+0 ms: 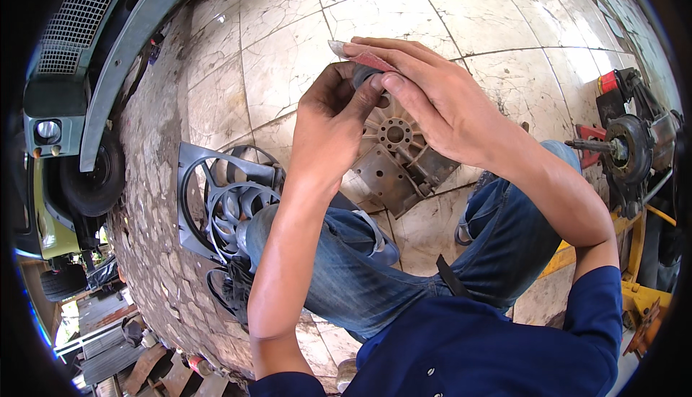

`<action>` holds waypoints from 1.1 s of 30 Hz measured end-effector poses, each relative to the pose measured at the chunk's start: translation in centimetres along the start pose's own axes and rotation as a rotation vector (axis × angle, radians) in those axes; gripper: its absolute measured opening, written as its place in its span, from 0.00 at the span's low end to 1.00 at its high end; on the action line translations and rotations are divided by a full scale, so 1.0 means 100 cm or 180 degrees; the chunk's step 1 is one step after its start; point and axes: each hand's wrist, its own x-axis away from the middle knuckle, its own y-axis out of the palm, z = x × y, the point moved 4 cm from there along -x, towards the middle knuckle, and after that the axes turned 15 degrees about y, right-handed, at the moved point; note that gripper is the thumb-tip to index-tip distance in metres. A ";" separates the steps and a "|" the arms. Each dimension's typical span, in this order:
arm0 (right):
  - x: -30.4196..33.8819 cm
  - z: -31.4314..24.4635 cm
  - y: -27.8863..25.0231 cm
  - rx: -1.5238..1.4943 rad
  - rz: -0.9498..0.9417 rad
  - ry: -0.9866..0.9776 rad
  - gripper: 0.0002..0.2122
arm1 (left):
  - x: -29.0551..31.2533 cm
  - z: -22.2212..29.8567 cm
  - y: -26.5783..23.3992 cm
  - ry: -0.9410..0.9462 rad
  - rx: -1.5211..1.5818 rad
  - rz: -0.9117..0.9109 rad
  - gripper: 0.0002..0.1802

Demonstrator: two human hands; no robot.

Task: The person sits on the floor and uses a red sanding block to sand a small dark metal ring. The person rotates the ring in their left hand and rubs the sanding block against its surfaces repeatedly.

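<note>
My left hand (333, 109) is closed, thumb and fingers pinching a small dark round part (362, 73); its exact kind is partly hidden by the fingers. Against that part my right hand (450, 101) presses a folded strip of reddish sandpaper (370, 61), its fingers held together along the top and its thumb below. The strip's pale grey end sticks out past the fingertips. Beneath both hands, a rusty metal casting with a ribbed round hub (396, 132) and flat plates (388, 175) lies on the tiles.
A fan in a grey shroud (189, 202) lies by my left knee. A greenish vehicle with a grey bumper (137, 33) stands at the far left. To the right, a greasy mechanical assembly (626, 148) sits near a yellow frame (638, 249). White cracked tiles (281, 29) surround the casting.
</note>
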 end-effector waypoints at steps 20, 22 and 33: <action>0.003 0.001 0.006 -0.0028 0.0016 -0.0013 0.17 | 0.000 -0.009 -0.001 0.0927 -0.1335 -0.0231 0.12; 0.002 0.001 0.005 -0.0039 0.0020 -0.0003 0.17 | 0.002 -0.007 0.000 0.0915 -0.1329 -0.0225 0.12; 0.000 0.002 0.002 -0.0105 0.0039 0.0094 0.17 | 0.001 -0.014 0.000 0.0763 -0.0924 -0.0120 0.12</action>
